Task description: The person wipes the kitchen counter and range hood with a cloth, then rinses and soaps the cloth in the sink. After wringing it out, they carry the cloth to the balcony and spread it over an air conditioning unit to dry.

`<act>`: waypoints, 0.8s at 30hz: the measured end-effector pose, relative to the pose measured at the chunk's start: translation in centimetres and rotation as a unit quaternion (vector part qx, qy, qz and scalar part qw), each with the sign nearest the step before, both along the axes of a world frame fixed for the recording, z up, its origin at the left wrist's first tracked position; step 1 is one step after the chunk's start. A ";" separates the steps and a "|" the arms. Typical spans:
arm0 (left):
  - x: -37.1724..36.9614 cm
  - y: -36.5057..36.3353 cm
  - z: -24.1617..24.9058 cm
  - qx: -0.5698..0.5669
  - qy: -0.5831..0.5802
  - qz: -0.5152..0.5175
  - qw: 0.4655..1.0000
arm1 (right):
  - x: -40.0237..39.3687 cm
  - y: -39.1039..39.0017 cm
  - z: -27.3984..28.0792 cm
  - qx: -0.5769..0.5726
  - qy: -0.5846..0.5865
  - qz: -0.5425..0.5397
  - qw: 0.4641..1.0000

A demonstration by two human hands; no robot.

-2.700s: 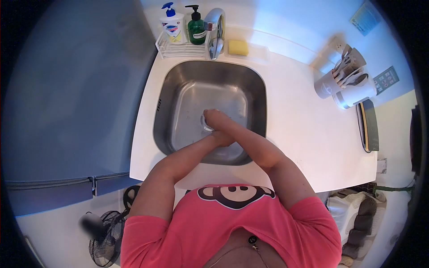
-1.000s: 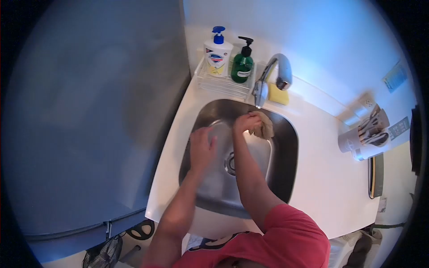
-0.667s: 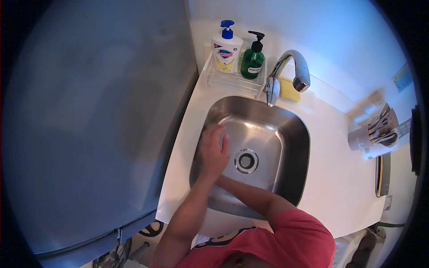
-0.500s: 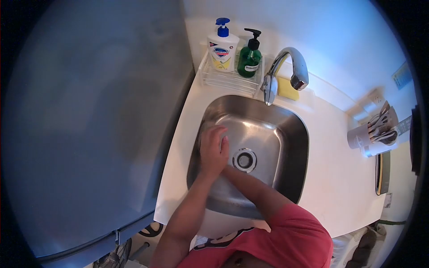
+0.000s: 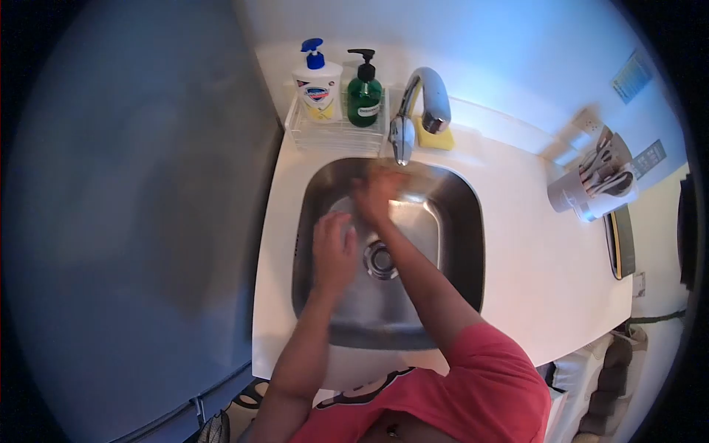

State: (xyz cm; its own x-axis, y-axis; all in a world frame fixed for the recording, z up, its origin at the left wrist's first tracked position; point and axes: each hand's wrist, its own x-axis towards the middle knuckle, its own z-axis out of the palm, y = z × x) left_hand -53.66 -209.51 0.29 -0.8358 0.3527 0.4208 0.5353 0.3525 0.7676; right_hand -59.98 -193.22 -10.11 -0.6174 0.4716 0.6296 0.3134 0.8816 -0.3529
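My left hand (image 5: 334,247) hovers over the left side of the steel sink (image 5: 413,332), its fingers loosely bent and the thumb apart. No object shows in it. My right hand (image 5: 380,193) reaches to the back of the basin, just below the chrome faucet (image 5: 427,100). It is smeared by motion, but its thumb and fingers spread apart with nothing visible between them. The sink drain (image 5: 380,260) lies between my forearms.
Behind the sink, a wire rack (image 5: 336,139) holds a white pump bottle (image 5: 319,92) and a green pump bottle (image 5: 364,100). A yellow sponge (image 5: 436,136) lies by the faucet. Utensils in a holder (image 5: 572,192) stand right; a dark panel (image 5: 148,221) borders the left.
My hands have come apart: the right, hidden behind the left before, has moved up and right toward the faucet. The camera view has shifted, so the sink appears further left.
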 end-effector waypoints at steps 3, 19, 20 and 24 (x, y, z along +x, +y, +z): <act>-0.3 -0.9 -0.1 -0.023 0.018 -0.001 1.000 | -1.3 -1.1 1.2 -0.022 -0.198 0.159 0.967; -0.7 -1.4 -0.4 -0.003 -0.105 -0.040 0.994 | 24.9 5.2 5.0 0.066 -0.843 0.266 0.463; -0.7 -1.2 -0.7 -0.006 -0.100 -0.043 0.994 | 24.5 6.6 3.3 0.088 -0.835 0.274 0.470; -0.7 -1.2 -1.8 -0.023 -0.062 -0.041 0.997 | 18.3 10.5 4.3 0.202 -0.685 0.182 0.675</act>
State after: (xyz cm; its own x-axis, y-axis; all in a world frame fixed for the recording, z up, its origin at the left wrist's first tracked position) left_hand -54.35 -210.69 -1.48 -0.8476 0.4386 0.2986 0.4662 0.3469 0.8138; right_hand -41.64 -182.68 -5.82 -0.7798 0.0928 -0.6191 -0.1618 0.9254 0.3426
